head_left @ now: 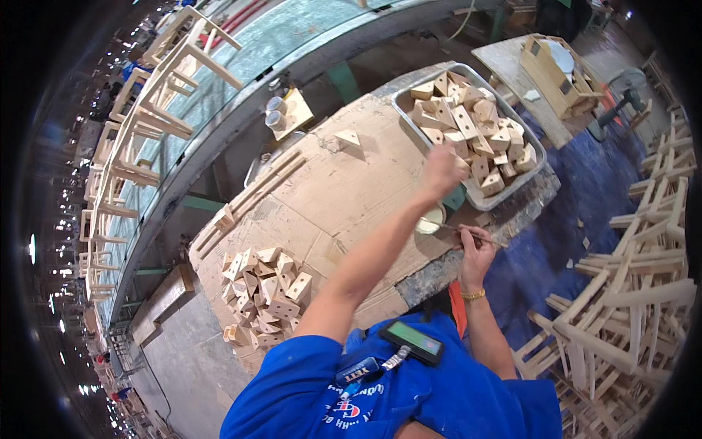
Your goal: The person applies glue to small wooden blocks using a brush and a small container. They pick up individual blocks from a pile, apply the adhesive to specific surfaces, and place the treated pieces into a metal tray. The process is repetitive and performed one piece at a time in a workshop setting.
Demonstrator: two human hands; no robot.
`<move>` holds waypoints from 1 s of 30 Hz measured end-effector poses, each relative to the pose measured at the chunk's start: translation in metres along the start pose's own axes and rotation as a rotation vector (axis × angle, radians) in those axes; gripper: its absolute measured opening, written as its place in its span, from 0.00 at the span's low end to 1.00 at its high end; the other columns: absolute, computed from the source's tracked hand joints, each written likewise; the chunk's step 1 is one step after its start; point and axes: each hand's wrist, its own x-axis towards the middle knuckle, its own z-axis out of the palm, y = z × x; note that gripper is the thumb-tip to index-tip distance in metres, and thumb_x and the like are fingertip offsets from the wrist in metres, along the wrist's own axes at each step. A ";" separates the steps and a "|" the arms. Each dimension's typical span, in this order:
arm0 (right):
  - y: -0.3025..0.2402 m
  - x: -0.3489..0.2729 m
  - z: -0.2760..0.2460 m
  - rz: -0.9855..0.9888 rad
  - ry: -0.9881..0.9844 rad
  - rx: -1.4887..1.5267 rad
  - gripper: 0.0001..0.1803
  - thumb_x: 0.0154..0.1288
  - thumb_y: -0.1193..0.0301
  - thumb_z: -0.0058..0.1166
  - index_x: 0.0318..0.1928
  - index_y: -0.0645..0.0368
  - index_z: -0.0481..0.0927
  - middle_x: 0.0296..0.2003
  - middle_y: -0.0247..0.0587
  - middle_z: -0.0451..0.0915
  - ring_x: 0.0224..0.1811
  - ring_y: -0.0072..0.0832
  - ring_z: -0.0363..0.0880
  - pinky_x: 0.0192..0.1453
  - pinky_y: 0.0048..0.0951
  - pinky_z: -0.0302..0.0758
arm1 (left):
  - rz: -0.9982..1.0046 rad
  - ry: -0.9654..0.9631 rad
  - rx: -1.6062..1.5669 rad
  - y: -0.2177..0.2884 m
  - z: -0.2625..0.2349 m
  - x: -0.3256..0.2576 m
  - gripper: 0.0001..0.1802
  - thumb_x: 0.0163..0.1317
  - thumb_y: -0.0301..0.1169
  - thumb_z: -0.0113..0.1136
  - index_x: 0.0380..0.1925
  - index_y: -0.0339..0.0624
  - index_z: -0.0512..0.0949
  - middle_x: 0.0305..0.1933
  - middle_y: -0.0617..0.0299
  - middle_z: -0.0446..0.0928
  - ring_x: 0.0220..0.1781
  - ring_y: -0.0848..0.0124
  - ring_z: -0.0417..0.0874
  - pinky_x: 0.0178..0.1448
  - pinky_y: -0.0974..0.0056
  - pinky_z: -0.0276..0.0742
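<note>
On shirt (pixel 453 391): white lettering (pixel 349 411); right fingers (pixel 468 238) hold stick (pixel 448 227).

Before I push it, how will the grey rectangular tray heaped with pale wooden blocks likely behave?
The grey rectangular tray will probably feel heavy, since pale wooden blocks fill it. It looks unbent under that load, suggesting stiffness. The loosely heaped blocks might tumble if jerked.

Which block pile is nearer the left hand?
The tray pile, heaped inside the grey tray; the left hand is right by it. The other pile lies loose on the cardboard.
</note>
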 end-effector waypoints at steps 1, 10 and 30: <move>-0.001 0.002 0.002 0.003 0.018 0.018 0.06 0.61 0.75 0.54 0.37 0.63 0.74 0.33 0.40 0.81 0.31 0.23 0.80 0.28 0.20 0.75 | -0.235 -0.036 -0.215 -0.002 -0.021 -0.003 0.17 0.47 0.27 0.59 0.39 0.31 0.72 0.37 0.50 0.75 0.40 0.58 0.76 0.47 0.59 0.72; 0.000 0.008 0.006 0.068 0.016 0.142 0.06 0.60 0.78 0.53 0.38 0.63 0.73 0.36 0.43 0.80 0.32 0.25 0.80 0.30 0.20 0.76 | -1.098 0.080 -1.236 -0.042 -0.157 -0.147 0.19 0.57 0.27 0.57 0.48 0.38 0.67 0.39 0.58 0.77 0.37 0.67 0.80 0.39 0.64 0.79; -0.054 -0.033 0.034 0.045 -0.079 0.389 0.05 0.61 0.77 0.53 0.38 0.61 0.74 0.31 0.43 0.81 0.30 0.31 0.83 0.28 0.24 0.79 | -0.548 0.174 -1.596 0.027 -0.122 -0.173 0.26 0.45 0.09 0.56 0.43 0.46 0.67 0.59 0.52 0.65 0.58 0.63 0.69 0.60 0.59 0.71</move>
